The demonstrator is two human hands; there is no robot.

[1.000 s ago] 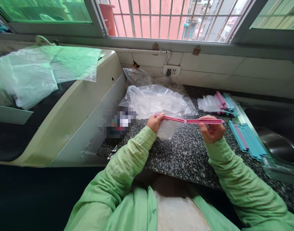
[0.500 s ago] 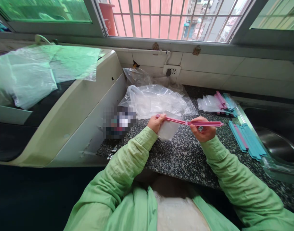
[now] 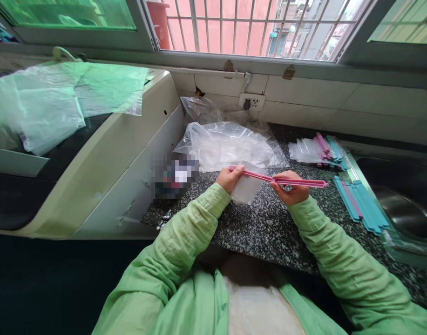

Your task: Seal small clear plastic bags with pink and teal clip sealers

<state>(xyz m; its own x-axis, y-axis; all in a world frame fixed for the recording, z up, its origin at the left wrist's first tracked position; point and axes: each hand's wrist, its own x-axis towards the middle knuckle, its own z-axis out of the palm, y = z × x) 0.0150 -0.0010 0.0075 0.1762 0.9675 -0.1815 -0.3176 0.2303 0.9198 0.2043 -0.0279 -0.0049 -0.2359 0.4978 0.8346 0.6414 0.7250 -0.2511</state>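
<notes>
A long, slim pink sealing clip (image 3: pixel 313 183) stretches between my two hands above the counter. My left hand (image 3: pixel 230 179) pinches its thin left end together with the top edge of a small translucent plastic bag (image 3: pixel 247 188), which hangs below. My right hand (image 3: pixel 290 187) is closed round the clip farther right, where it becomes a wider channel running out past the fingers. The fingers partly hide where thin and wide parts meet.
Crumpled clear plastic bags (image 3: pixel 230 144) lie behind my hands. On the right are teal clips (image 3: pixel 369 209) and a pile of pink clips (image 3: pixel 323 145) with small bags, beside a sink (image 3: pixel 402 209). A cream-coloured machine (image 3: pixel 129 153) stands left.
My right hand has shifted slightly left along the clip, closer to my left hand, and more of the wide part shows beyond it. The camera view has moved a little.
</notes>
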